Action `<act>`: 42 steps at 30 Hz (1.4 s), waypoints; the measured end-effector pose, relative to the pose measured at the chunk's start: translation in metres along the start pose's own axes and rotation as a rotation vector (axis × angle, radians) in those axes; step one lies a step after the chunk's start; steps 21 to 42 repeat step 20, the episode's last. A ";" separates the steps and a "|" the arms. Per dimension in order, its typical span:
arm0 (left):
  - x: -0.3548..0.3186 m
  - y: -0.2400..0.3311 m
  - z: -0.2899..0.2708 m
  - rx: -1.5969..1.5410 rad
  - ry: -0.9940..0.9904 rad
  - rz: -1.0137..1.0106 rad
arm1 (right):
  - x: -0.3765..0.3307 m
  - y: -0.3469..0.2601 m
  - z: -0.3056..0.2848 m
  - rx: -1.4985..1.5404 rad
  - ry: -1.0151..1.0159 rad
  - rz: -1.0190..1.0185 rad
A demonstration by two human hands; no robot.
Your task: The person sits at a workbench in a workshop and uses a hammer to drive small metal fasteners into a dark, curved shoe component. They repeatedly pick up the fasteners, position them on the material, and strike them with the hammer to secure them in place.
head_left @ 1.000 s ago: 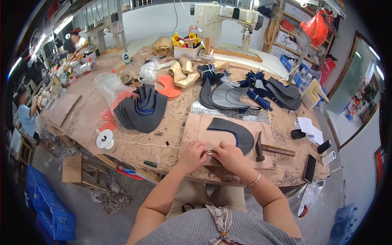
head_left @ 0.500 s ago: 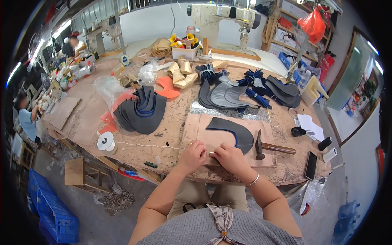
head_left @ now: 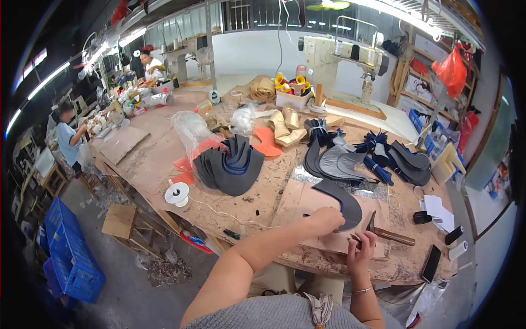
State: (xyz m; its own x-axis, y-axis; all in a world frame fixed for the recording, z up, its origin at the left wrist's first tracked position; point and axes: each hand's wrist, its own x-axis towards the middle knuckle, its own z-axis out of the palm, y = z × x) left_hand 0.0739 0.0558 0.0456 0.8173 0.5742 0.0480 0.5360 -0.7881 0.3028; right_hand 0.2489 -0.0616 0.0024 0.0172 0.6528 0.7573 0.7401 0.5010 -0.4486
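A curved dark grey piece with a blue inner edge (head_left: 350,207) lies on a tan sheet (head_left: 290,205) before me. My left hand (head_left: 327,220) reaches across to its near end, fingers closed; what they pinch is hidden. Just right and nearer, my right hand (head_left: 362,248) is raised with bent fingers around a small dark thing (head_left: 355,238) too small to name. A hammer (head_left: 397,236) rests right of the piece, close to my right hand. White cord (head_left: 235,213) runs from a white spool (head_left: 177,193) at the left toward the sheet, passing near my left forearm.
Stacked grey curved pieces (head_left: 233,170) stand left of centre, with more grey pieces (head_left: 342,164) and blue bundles behind. A phone (head_left: 431,263) and thread spools (head_left: 458,250) lie by the right edge. A sewing machine (head_left: 342,63) stands at the back. Two people work at far left.
My hands, together on the white cord before, have parted. The left moved right to the curved piece; the right is now drawn back beside it, fingers bent. The view has turned left and up.
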 end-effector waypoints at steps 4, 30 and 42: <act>-0.015 -0.011 0.022 0.077 0.294 0.153 | -0.004 0.004 0.006 0.057 0.042 0.012; -0.049 -0.138 -0.137 0.336 0.979 -0.275 | -0.002 -0.003 0.002 0.141 -0.034 0.095; -0.049 -0.138 -0.137 0.336 0.979 -0.275 | -0.002 -0.003 0.002 0.141 -0.034 0.095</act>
